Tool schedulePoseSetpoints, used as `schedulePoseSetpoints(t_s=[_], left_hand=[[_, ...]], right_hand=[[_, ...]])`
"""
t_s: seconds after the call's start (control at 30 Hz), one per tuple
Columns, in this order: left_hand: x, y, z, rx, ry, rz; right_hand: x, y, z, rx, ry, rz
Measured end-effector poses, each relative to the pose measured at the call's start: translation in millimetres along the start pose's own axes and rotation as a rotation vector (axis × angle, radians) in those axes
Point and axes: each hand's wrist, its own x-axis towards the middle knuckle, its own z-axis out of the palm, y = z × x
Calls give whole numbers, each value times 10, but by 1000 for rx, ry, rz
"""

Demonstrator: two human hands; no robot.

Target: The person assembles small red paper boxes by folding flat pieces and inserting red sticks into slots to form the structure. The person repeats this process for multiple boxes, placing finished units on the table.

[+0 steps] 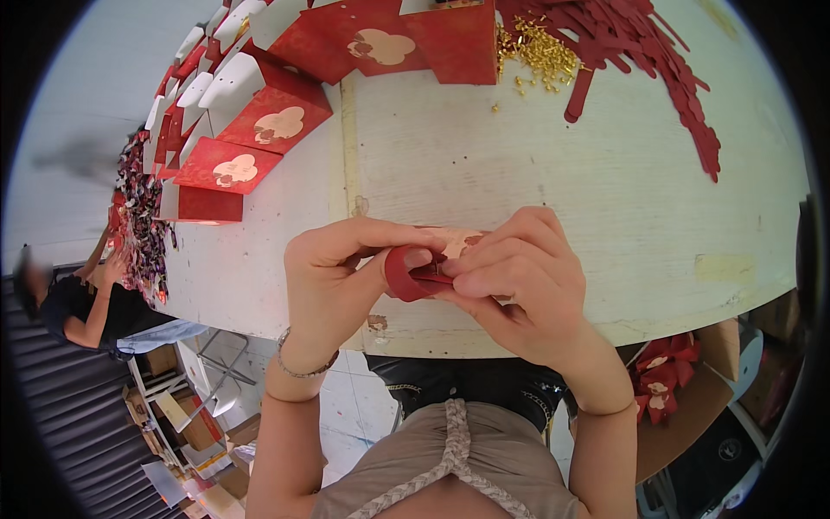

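Observation:
Close to the table's near edge, both my hands are closed around a small red box with a cream printed patch [456, 240]. A red strap [400, 275] curls out from it around my left thumb. My left hand [333, 281] grips the box from the left, its thumb inside the curl of the strap. From the right, my right hand [532, 285] pinches at the box's opening with bent fingers. A thin metal glint shows between the two hands; what the right fingertips press on is mostly hidden.
Red boxes [268, 121] with cream flower patches stand in rows at far left. Gold paper fasteners [543, 54] and red straps [635, 35] lie heaped at the back. Left, a person [95, 303] works beside small wrapped items [143, 216]. A carton [700, 415] holds red boxes at lower right.

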Motion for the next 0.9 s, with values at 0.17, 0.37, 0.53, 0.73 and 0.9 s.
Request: schedulePoseSetpoints(t_s=[0.17,0.37,0.53,0.73,0.9], left_hand=[[17,-48,19,-130,13,70],[-9,-174,6,-146,45,97],[30,-42,17,-149,-23,16],[24,-129,-7,-154,-29,94],[19,-178,-83,-225,-104,142]], right_hand=[[44,13,21,-1,15,13],[29,30,14,-11,12,13],[39,6,20,-12,17,14],[22,11,24,-36,28,9],[30,0,23,-36,29,12]])
